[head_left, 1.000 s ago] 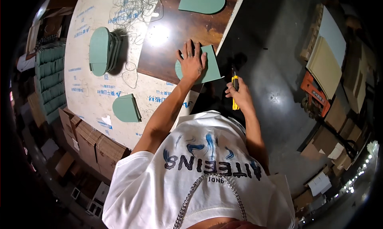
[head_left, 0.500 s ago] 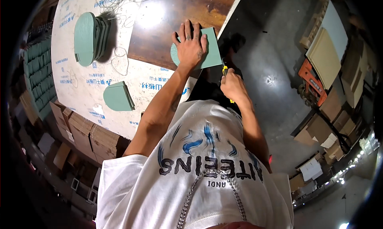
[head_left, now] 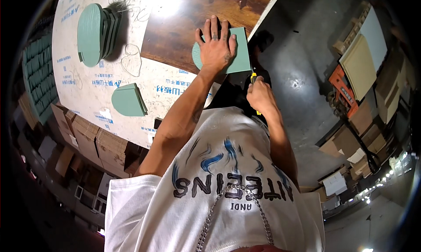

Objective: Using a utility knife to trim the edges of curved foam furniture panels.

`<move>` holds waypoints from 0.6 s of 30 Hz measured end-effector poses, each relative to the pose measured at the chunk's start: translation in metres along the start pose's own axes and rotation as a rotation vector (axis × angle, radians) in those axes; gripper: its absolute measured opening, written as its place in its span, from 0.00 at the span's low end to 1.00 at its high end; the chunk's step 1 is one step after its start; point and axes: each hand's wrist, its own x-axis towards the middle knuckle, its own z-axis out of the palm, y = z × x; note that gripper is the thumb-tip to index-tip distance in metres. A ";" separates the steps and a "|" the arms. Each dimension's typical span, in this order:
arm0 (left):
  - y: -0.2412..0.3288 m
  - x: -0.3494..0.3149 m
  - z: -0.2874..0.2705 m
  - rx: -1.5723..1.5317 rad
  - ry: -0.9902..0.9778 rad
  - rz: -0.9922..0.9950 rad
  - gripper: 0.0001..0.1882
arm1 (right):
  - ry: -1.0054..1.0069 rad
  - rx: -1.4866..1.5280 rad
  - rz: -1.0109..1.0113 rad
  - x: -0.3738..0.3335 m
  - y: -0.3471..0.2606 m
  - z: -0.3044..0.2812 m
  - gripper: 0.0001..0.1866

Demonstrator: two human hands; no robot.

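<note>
A flat green piece [head_left: 240,54], rounded at its left end and straight at its right, lies on the brown wooden board [head_left: 171,41] and juts slightly past the board's edge. My left hand [head_left: 216,50] rests flat on it with the fingers spread. In my right hand [head_left: 262,96] is a yellow utility knife [head_left: 253,78], gripped in a fist, its tip at the green piece's lower right corner. To the left stands a stack of green round-ended pieces [head_left: 91,35]. A smaller green pile [head_left: 127,100] lies nearer me.
The white printed tabletop [head_left: 74,89] carries loose tangled string [head_left: 131,61]. Stacked cardboard [head_left: 105,149] stands below its near left edge. On the floor at right are an orange pallet jack [head_left: 342,89] and leaning boards [head_left: 359,59].
Both hands, the green piece and the knife appear slightly further right in the view. The knife tip stays at the piece's lower right corner. The whole view has shifted a little.
</note>
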 end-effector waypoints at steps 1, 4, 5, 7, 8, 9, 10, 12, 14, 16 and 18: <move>0.000 0.000 0.000 -0.005 -0.009 -0.002 0.29 | 0.015 -0.005 -0.005 0.001 0.003 0.004 0.16; 0.000 0.001 0.000 -0.005 -0.030 -0.012 0.29 | 0.029 -0.034 -0.001 -0.002 0.003 0.006 0.15; 0.000 0.001 0.000 0.001 -0.036 -0.017 0.30 | 0.033 -0.055 0.004 -0.004 0.002 0.007 0.15; 0.000 0.001 0.001 0.000 -0.058 -0.026 0.30 | 0.023 -0.071 0.003 -0.006 0.001 0.006 0.15; -0.001 0.001 0.001 0.000 -0.076 -0.034 0.30 | 0.016 -0.086 -0.002 -0.007 0.000 0.007 0.15; -0.001 0.001 0.001 0.001 -0.081 -0.037 0.30 | 0.011 -0.087 -0.001 -0.006 0.003 0.009 0.15; 0.000 0.001 0.000 -0.015 -0.084 -0.038 0.30 | 0.036 -0.085 -0.012 -0.005 0.007 0.014 0.15; 0.000 0.001 0.000 -0.028 -0.095 -0.049 0.30 | 0.048 -0.086 -0.025 -0.003 0.009 0.018 0.14; -0.003 0.000 -0.002 -0.018 -0.088 -0.045 0.30 | 0.012 -0.034 0.003 -0.003 0.007 0.019 0.15; 0.001 0.002 -0.002 -0.019 -0.109 -0.040 0.30 | 0.028 -0.042 -0.016 -0.002 0.012 0.021 0.14; 0.003 0.004 -0.001 -0.022 -0.101 -0.033 0.30 | 0.052 -0.054 -0.038 -0.001 0.014 0.025 0.14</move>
